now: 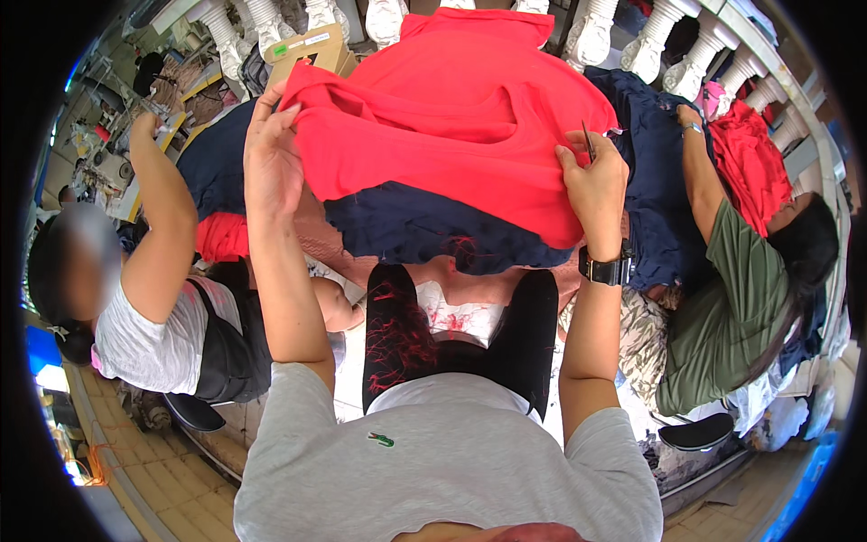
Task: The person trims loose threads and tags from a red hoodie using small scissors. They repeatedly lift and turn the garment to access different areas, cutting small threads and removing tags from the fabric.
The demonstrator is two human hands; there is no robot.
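A red shirt (388, 144) is spread out in front of me, its rounded neck opening toward the right. Its left edge is pinched in my left hand (274, 154), between thumb and fingers. My right hand (598, 185) is closed at the shirt's right edge, with a slim dark pointed tool, apparently thread snips (588, 140), sticking up from the fingers. Most of that tool is hidden in the hand. Beneath the red shirt lies dark navy fabric (424, 226) with red thread scraps on it.
Loose red threads (397, 339) cling to my dark trousers. A person in grey (149, 343) sits at my left, another in green (745, 307) at my right, both close. More navy fabric (664, 208) and red fabric (750, 163) lie on the right. White balusters (646, 45) and a cardboard box (312, 52) stand beyond.
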